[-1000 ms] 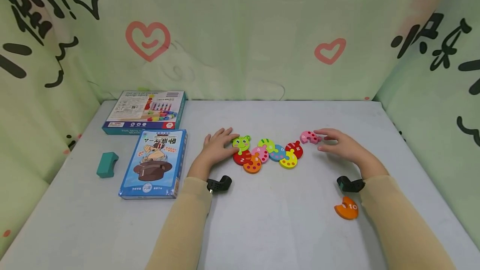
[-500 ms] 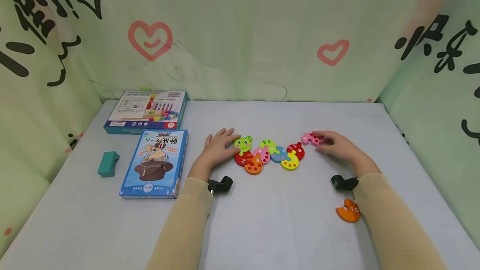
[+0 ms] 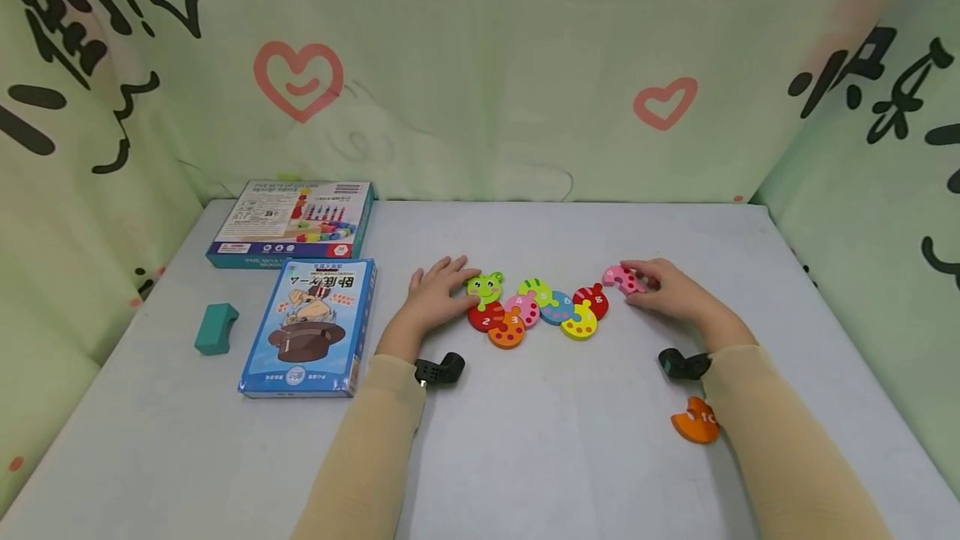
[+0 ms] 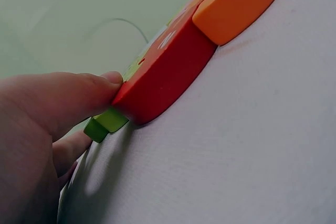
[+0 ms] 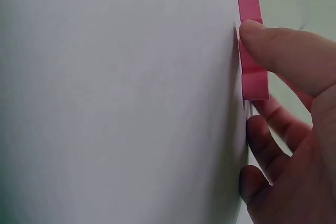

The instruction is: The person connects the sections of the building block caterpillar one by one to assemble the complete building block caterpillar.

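Note:
A row of joined, numbered caterpillar puzzle pieces [image 3: 557, 307] lies mid-table, bending up and down from a green smiling head piece [image 3: 486, 287] at its left end. My left hand [image 3: 433, 300] holds that head piece between thumb and index finger; the other fingers spread behind. In the left wrist view the thumb [image 4: 86, 90] lies at the seam with the red piece [image 4: 165, 72]. My right hand [image 3: 672, 295] pinches a pink spotted puzzle piece [image 5: 254, 85] by its edges. It sits just past the red piece [image 3: 592, 301] at the row's right end, with a small gap between.
An orange puzzle piece [image 3: 695, 422] lies beside my right forearm, partly covered by the sleeve. To the left stand a blue game box [image 3: 307, 332], a second flat box [image 3: 292, 223] behind it and a teal block [image 3: 216, 328]. Fabric walls [image 3: 480, 73] enclose the table [image 3: 525, 457].
My right hand has come left and closed its thumb and finger on the pink piece, which has barely shifted. The left hand stays at the green head piece.

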The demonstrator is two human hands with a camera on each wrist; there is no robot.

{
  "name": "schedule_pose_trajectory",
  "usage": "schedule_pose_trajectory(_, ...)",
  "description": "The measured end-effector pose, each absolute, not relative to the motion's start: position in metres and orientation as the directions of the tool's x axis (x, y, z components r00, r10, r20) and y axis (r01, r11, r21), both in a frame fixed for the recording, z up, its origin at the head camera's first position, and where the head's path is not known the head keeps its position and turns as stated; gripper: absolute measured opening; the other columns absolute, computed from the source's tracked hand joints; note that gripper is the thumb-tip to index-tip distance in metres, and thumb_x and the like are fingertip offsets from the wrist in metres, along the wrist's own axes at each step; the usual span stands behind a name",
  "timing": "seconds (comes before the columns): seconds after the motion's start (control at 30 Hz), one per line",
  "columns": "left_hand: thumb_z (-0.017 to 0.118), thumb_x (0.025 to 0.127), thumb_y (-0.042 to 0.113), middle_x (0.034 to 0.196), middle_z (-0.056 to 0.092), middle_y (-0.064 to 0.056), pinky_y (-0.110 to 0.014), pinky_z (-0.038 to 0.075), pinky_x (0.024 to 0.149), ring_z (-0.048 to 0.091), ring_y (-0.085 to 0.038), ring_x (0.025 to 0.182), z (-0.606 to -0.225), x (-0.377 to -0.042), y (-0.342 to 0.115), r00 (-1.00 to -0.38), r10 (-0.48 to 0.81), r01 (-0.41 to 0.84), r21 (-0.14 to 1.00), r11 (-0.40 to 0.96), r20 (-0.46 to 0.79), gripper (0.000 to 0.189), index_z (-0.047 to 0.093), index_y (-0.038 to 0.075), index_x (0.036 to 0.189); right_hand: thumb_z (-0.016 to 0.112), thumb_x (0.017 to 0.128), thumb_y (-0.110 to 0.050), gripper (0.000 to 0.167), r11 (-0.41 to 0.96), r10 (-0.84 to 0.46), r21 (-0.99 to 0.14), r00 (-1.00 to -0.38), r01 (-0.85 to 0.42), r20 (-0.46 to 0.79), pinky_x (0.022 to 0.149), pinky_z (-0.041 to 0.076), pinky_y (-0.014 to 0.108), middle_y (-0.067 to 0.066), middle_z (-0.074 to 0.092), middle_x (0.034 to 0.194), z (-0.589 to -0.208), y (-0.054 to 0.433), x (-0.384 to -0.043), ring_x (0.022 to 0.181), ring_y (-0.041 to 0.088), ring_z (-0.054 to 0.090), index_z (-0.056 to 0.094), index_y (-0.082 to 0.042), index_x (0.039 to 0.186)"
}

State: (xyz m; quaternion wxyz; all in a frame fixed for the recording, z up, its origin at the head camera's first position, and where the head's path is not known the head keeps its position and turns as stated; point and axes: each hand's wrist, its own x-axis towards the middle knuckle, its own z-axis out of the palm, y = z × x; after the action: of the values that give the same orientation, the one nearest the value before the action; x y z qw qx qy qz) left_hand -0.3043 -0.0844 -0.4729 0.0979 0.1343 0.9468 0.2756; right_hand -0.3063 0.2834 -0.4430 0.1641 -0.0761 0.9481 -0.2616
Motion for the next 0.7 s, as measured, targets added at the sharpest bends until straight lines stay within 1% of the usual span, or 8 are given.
schedule_pose_trajectory(0.1,0.052,0.085,0.044,0.150,0.025,0.005,-0.054,-0.001,0.110,0.012,-0.020,0.141,-0.473,-0.304,-0.085,-0.945,0.308,0.199,0.549,0.812,-0.113,0.050,0.046,0.030,0.133,0.062,0.084,-0.026,0.070,0.847,-0.257,-0.525,-0.931,-0.087,-0.260,0.097,0.036,0.057,0.024,0.031,0.137,-0.442,0.281,-0.307,0.117,0.039,0.035,0.027,-0.013,0.143)
schedule_pose_trajectory(0.2,0.052,0.086,0.044,0.151,0.024,0.005,-0.054,-0.001,0.110,0.012,-0.020,0.141,-0.473,-0.305,-0.085,-0.944,0.308,0.199,0.547,0.813,-0.115,0.050,0.046,0.030,0.133,0.061,0.084,-0.024,0.070,0.843,-0.257,-0.532,-0.930,-0.082,-0.263,0.099,0.031,0.059,0.024,0.028,0.141,-0.442,0.279,-0.308,0.123,0.042,0.031,0.025,-0.014,0.144)
schedule_pose_trajectory(0.33,0.052,0.086,0.044,0.151,0.024,0.005,-0.054,-0.002,0.110,0.012,-0.019,0.141,-0.473,-0.305,-0.085,-0.944,0.308,0.198,0.544,0.815,-0.118,0.050,0.045,0.030,0.133,0.059,0.086,-0.020,0.067,0.841,-0.253,-0.536,-0.931,-0.076,-0.264,0.100,0.030,0.059,0.024,0.029,0.140,-0.441,0.276,-0.308,0.123,0.042,0.031,0.026,-0.013,0.143)
schedule_pose_trajectory(0.43,0.052,0.086,0.044,0.151,0.024,0.005,-0.054,-0.002,0.110,0.012,-0.020,0.141,-0.472,-0.305,-0.085,-0.943,0.311,0.201,0.544,0.815,-0.117,0.050,0.045,0.029,0.133,0.060,0.085,-0.020,0.065,0.840,-0.263,-0.535,-0.931,-0.092,-0.253,0.099,0.032,0.058,0.024,0.031,0.138,-0.440,0.275,-0.306,0.121,0.040,0.032,0.029,-0.012,0.142)
schedule_pose_trajectory(0.6,0.052,0.086,0.044,0.151,0.024,0.005,-0.054,-0.002,0.110,0.011,-0.020,0.141,-0.473,-0.305,-0.085,-0.941,0.315,0.203,0.543,0.815,-0.121,0.050,0.045,0.029,0.134,0.063,0.083,-0.024,0.063,0.845,-0.279,-0.521,-0.928,-0.115,-0.247,0.098,0.033,0.058,0.024,0.033,0.135,-0.441,0.273,-0.306,0.119,0.040,0.033,0.036,-0.008,0.139)
schedule_pose_trajectory(0.7,0.052,0.086,0.044,0.151,0.024,0.005,-0.054,-0.001,0.110,0.011,-0.020,0.141,-0.473,-0.305,-0.085,-0.942,0.314,0.202,0.543,0.815,-0.121,0.050,0.045,0.029,0.134,0.063,0.083,-0.026,0.063,0.852,-0.268,-0.513,-0.928,-0.103,-0.259,0.098,0.034,0.057,0.024,0.034,0.132,-0.442,0.272,-0.306,0.116,0.039,0.035,0.038,-0.007,0.137)
